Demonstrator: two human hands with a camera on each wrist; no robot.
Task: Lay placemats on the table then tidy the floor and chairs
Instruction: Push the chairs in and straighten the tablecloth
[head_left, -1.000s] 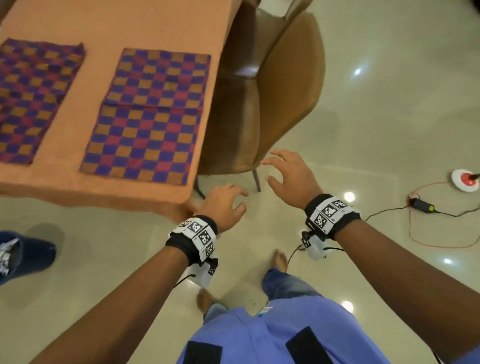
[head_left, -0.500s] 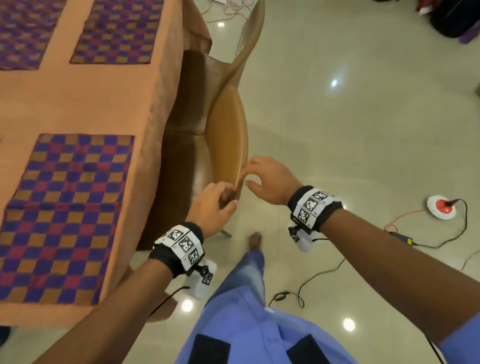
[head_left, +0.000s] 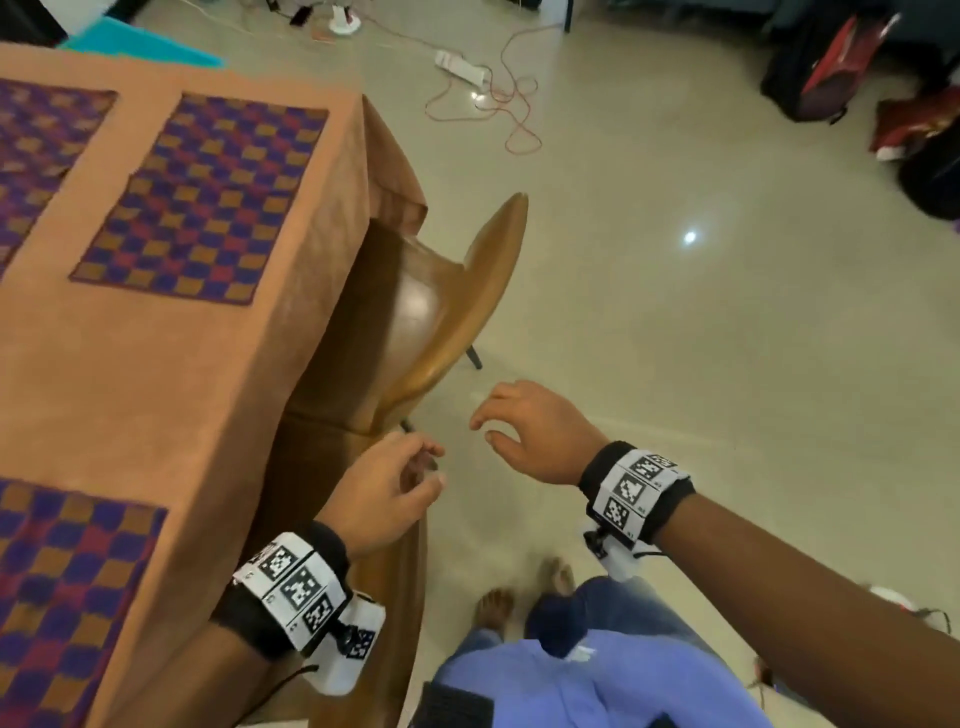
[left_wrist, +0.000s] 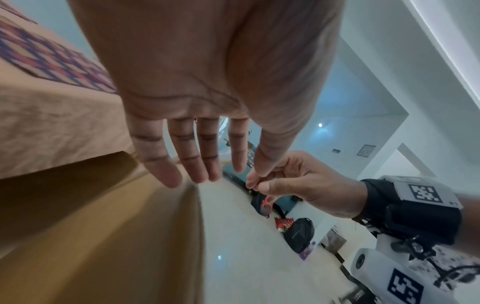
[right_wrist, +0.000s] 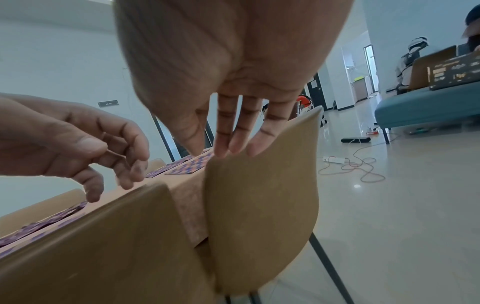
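Checkered purple-and-orange placemats lie flat on the orange-clothed table. Two brown chairs stand tucked against its right side, a far one and a near one. My left hand hovers just above the near chair's back, fingers relaxed and holding nothing. My right hand hangs over the floor beside the far chair's back, fingers loosely curled and empty. In the right wrist view, the right fingertips sit close to that back's top edge; whether they touch it is unclear.
A power strip and tangled red cable lie on the tiled floor beyond the chairs. Bags are piled at the far right. My bare feet stand right of the near chair. A teal sofa stands further back.
Half a second ago both hands held a chair back's edge; now they are off it and empty. My view has moved along the table's side.
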